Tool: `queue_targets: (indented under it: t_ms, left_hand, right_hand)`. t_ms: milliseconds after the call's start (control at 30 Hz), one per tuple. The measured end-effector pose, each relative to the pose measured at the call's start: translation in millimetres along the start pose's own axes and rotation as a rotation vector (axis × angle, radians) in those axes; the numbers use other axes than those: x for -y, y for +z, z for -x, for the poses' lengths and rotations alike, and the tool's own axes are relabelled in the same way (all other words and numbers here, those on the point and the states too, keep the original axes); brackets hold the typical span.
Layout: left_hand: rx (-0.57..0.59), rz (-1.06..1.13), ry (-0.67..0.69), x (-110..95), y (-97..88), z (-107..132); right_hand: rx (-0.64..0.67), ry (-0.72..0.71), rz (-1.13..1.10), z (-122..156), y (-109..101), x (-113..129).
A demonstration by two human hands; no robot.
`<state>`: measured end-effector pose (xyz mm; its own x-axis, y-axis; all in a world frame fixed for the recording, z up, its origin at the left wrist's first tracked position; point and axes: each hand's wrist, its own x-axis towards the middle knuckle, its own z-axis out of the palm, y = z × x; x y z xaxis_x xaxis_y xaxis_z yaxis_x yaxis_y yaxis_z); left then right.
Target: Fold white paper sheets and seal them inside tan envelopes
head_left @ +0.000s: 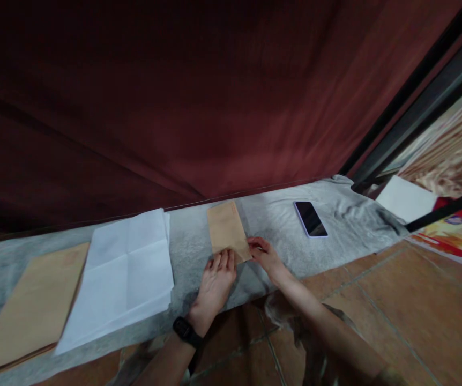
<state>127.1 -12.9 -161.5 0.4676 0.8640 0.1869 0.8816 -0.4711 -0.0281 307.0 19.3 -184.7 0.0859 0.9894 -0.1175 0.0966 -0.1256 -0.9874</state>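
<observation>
A small brown paper envelope [226, 225] lies flat on the grey cloth, with faint reddish print near its top right corner. My left hand [218, 276], a black watch on its wrist, rests with its fingers laid flat on the envelope's lower part. At the right edge, the curled fingers of my right hand [265, 255] grip the paper near the lower corner; the thumb's contact is hard to see. To the right lies a phone [312, 219] with a dark screen and a light purple case.
Left of the envelope are creased white paper sheets [128, 268] and larger brown envelopes [34, 305], stacked. The grey cloth [191, 236] covers a long narrow surface before a dark red curtain [215, 107]. A black metal frame [416, 102] and a colourful box [456, 233] stand right.
</observation>
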Motion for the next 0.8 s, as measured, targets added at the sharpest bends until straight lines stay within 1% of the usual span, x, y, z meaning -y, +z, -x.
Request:
queue_targets:
  t_ms: [67,167,300,400,500,567,600,667,700,733,800]
  left_hand:
    - [-0.030,0.001,-0.039,-3,2.0,0]
    - [-0.075,-0.035,-0.081,-8,4.0,-1]
    - [-0.077,-0.064,-0.104,-11,2.6,-6]
    - [-0.086,-0.016,-0.134,-9,-6.8,-10]
    - [-0.179,0.096,-0.186,1,-22.2,-14]
    - [-0.299,0.252,-0.261,13,-30.7,-17]
    - [-0.374,0.373,-0.315,19,-33.2,-19]
    - [-0.509,0.689,-0.476,29,-34.2,-23]
    - [-0.555,0.871,-0.577,32,-32.9,-25]
    - [-0.583,1.065,-0.676,34,-30.8,-27]
    - [-0.585,1.469,-0.819,32,-25.0,-30]
  right_hand:
    - [0.005,0.000,-0.049,0,2,6]
    - [0.003,-0.059,-0.045,0,8,13]
    - [0.001,-0.093,-0.140,0,16,20]
    - [0.001,-0.044,-0.278,3,15,28]
    - [-0.009,0.054,-0.408,4,10,35]
    - [-0.012,0.114,-0.421,3,7,37]
    - [0.000,0.140,-0.409,3,7,36]
    - [0.070,0.174,-0.375,5,9,35]
    - [0.120,0.181,-0.362,6,12,34]
    - [0.171,0.184,-0.353,8,15,33]
    - [0.259,0.194,-0.353,12,24,34]
